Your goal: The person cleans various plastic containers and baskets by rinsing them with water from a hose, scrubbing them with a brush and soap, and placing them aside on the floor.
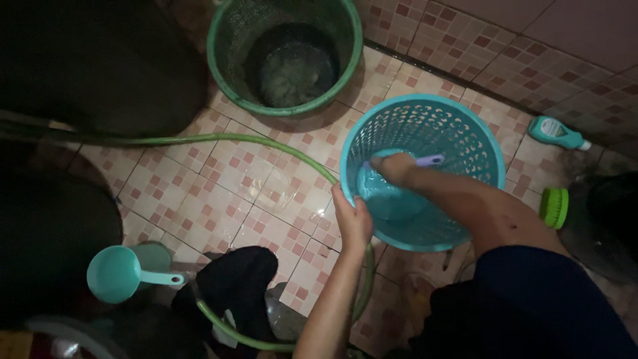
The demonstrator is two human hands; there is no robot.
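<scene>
Hands work at a turquoise perforated basket (465, 139) standing on the tiled floor (199, 193): the left hand (352, 223) has its grip clenched over the basket's near rim, while the right hand (393, 166) reaches down inside it with its grip grasping a brush with a purple handle (428, 160), pressed against the basket's inner wall. Beyond the basket stands a green basket (226, 53), a green hose (219, 139) curves past the basket's left side, a turquoise dipper (119, 272) lies well to its left, and a turquoise bottle (557, 132) and a green round brush (553, 207) lie to its right.
</scene>
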